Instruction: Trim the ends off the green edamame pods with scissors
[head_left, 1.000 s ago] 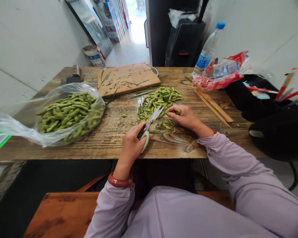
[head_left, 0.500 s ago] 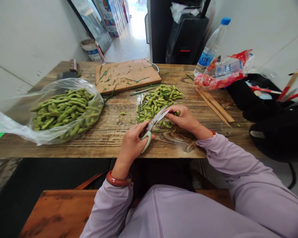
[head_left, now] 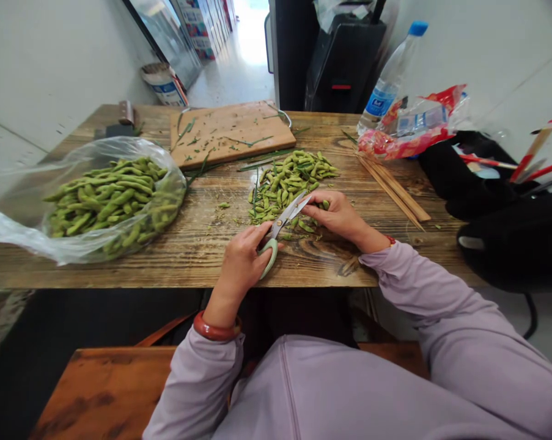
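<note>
My left hand (head_left: 244, 256) is closed around the pale green handles of a pair of scissors (head_left: 282, 221). Its blades point up and to the right, slightly parted, with their tips at the fingers of my right hand (head_left: 333, 214). That right hand is closed on an edamame pod (head_left: 324, 205), mostly hidden by the fingers. Just beyond both hands lies a loose pile of edamame pods (head_left: 298, 174) on the wooden table (head_left: 202, 220). To the left, a clear plastic bag (head_left: 175, 189) lies open with many more edamame pods (head_left: 106, 198) inside.
A cutting board (head_left: 234, 131) with green scraps lies at the back. Wooden chopsticks (head_left: 392, 189) rest right of the pile. Behind them are a water bottle (head_left: 386, 85) and a red plastic wrapper (head_left: 404, 137). A black container (head_left: 509, 238) stands at the right edge.
The view has shifted slightly, so everything sits a little higher and further left. Both hands keep their holds, and the scissors remain at my right fingertips with the blades slightly parted.
</note>
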The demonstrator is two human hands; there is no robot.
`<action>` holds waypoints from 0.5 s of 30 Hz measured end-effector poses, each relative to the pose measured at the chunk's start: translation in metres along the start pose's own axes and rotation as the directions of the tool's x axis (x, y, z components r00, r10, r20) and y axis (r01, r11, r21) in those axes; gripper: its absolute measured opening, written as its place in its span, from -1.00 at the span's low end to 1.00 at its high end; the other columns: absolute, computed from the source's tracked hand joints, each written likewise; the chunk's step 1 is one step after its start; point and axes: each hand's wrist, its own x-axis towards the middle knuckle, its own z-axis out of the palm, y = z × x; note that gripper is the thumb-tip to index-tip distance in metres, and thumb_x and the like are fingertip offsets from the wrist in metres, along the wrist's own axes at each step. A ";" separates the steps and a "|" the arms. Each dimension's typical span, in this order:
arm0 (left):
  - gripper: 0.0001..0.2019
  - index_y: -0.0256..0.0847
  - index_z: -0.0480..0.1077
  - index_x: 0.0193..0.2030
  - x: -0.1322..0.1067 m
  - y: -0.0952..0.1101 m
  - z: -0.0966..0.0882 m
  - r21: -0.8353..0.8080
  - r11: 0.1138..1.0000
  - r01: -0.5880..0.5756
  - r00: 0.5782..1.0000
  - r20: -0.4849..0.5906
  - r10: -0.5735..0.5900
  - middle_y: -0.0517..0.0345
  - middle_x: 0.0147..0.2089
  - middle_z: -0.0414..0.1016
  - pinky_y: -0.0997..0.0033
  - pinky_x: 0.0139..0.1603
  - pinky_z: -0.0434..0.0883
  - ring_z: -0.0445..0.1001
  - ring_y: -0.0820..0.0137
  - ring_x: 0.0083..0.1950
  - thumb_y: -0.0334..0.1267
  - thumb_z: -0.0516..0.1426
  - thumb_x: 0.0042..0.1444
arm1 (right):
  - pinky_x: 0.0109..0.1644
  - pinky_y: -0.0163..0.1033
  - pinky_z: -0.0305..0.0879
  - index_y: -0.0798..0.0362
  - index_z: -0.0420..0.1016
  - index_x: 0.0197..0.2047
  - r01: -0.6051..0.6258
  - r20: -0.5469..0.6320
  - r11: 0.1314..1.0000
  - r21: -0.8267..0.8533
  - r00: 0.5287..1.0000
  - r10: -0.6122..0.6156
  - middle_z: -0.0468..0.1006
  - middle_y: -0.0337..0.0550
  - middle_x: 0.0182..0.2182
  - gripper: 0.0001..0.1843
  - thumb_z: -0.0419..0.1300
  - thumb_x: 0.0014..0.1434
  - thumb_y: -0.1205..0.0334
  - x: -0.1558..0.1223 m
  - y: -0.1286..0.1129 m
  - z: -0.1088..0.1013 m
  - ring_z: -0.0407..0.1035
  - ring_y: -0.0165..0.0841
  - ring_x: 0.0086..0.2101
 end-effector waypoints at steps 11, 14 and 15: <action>-0.61 -0.17 0.55 0.12 0.001 0.000 0.001 -0.132 0.989 0.064 0.994 -0.081 -0.075 -0.02 0.07 0.66 0.31 0.15 0.47 0.60 0.22 0.07 -0.18 0.26 0.15 | -0.35 -0.30 0.29 0.07 0.64 -0.23 -0.160 -0.003 0.980 0.120 0.987 0.161 0.58 -0.21 -0.45 -0.70 0.34 0.13 0.00 -0.001 -0.003 0.005 0.39 -0.41 -0.44; -0.60 -0.19 0.56 0.11 0.001 0.000 0.000 -0.176 0.978 0.108 0.980 -0.145 -0.134 -0.01 0.07 0.67 0.30 0.15 0.49 0.62 0.23 0.06 -0.20 0.29 0.12 | -0.57 -0.38 0.05 0.08 0.57 -0.19 -0.332 0.031 0.869 0.368 0.938 0.345 0.52 -0.28 -0.54 -0.60 0.40 0.05 -0.06 0.001 0.002 0.005 0.18 -0.53 -0.63; -0.60 -0.20 0.56 0.11 0.000 0.000 0.000 -0.185 0.976 0.113 0.977 -0.157 -0.143 -0.01 0.07 0.67 0.30 0.14 0.49 0.62 0.23 0.05 -0.20 0.29 0.12 | -0.61 -0.40 -0.02 0.08 0.55 -0.18 -0.365 0.059 0.816 0.449 0.923 0.381 0.54 -0.27 -0.51 -0.56 0.42 0.02 -0.07 0.001 0.002 0.004 0.13 -0.57 -0.65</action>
